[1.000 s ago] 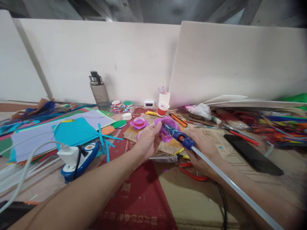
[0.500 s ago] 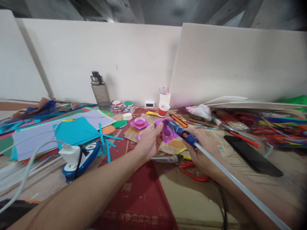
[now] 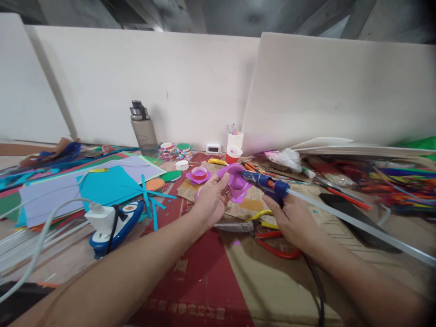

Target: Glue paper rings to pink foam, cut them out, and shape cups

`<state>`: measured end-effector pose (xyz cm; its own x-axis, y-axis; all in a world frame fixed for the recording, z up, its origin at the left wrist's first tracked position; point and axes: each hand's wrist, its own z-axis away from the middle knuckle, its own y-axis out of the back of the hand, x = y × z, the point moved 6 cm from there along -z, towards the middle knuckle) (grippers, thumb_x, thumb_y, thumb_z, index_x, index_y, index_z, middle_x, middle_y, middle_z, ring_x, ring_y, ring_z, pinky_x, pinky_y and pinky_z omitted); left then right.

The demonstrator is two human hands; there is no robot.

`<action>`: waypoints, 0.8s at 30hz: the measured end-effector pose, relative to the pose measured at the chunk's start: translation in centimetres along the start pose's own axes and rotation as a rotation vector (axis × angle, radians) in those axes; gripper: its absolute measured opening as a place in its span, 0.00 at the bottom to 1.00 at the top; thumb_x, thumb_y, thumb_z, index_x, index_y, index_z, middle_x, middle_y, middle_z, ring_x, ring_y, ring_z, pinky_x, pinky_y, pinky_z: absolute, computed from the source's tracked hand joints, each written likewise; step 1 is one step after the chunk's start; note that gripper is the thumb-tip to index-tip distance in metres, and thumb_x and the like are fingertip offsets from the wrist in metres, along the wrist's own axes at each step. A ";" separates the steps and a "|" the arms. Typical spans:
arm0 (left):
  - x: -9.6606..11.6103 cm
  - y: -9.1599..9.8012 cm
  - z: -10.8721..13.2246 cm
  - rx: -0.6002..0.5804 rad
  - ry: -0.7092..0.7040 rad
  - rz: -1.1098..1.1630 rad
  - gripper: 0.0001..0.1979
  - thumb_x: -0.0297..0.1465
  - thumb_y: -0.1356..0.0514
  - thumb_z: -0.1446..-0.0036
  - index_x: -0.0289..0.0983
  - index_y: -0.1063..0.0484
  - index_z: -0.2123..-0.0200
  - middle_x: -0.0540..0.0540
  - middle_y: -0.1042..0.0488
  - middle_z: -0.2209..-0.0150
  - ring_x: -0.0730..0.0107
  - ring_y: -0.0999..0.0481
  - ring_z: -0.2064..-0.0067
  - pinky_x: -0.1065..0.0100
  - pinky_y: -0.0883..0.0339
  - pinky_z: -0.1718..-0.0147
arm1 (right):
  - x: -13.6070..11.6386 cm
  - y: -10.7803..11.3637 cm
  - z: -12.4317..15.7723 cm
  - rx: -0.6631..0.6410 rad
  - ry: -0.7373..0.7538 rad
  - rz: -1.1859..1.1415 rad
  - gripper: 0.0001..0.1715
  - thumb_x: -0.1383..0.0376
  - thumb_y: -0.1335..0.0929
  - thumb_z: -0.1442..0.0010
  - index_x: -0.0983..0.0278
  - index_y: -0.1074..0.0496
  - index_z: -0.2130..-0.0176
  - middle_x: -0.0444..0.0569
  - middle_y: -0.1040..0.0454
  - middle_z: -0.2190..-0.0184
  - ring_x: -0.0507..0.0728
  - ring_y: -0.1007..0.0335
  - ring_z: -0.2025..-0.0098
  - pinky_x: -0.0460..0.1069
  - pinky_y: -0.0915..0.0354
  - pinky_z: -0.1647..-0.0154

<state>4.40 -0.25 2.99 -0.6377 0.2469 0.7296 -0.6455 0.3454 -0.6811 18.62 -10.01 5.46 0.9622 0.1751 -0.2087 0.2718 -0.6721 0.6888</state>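
Note:
Pinched in my left hand (image 3: 214,200) is a purple paper piece (image 3: 237,194) with a round rim, tilted toward me. My right hand (image 3: 289,218) is wrapped round the handle of a blue glue gun (image 3: 264,180), and its tip meets the inside of the purple piece. A long clear glue stick (image 3: 344,219) juts out from the gun's back end. Below the hands lie scissors with red handles (image 3: 277,250) and a yellow-handled tool (image 3: 262,216). Just beyond my left hand rests a similar purple piece with a red ring (image 3: 199,174).
Blue paper sheets (image 3: 105,188) and a blue power strip (image 3: 117,231) with a plugged-in white adapter lie at left. A bottle (image 3: 145,131), a red-and-white paper cup (image 3: 233,155) and a small clock (image 3: 213,148) stand at the back. A black phone (image 3: 357,222) lies at right, partly behind the glue stick.
My right hand has swung the glue gun flatter and slightly to the right, so the glue stick now points more sideways. The purple piece shows more of its inside; my left hand has barely moved.

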 end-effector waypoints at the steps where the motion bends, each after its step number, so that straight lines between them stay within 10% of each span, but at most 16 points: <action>1: 0.0 0.0 0.0 0.001 -0.001 -0.004 0.07 0.28 0.34 0.51 0.35 0.29 0.67 0.50 0.23 0.71 0.75 0.24 0.70 0.73 0.29 0.68 | 0.1 -0.1 0.0 -0.002 -0.009 0.003 0.15 0.57 0.41 0.36 0.62 0.32 0.58 0.52 0.24 0.69 0.62 0.26 0.67 0.53 0.34 0.72; 24: 0.3 -0.2 -0.1 -0.080 -0.035 -0.093 0.18 0.25 0.32 0.56 0.35 0.26 0.58 0.46 0.22 0.64 0.72 0.24 0.65 0.69 0.30 0.60 | -0.6 0.5 -0.1 0.008 0.070 -0.053 0.14 0.59 0.41 0.36 0.62 0.32 0.56 0.53 0.25 0.66 0.61 0.26 0.65 0.51 0.34 0.71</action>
<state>4.38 -0.15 3.38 -0.5921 0.1792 0.7857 -0.6675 0.4373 -0.6027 18.22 -10.44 5.99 0.9455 0.2602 -0.1959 0.3227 -0.6660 0.6725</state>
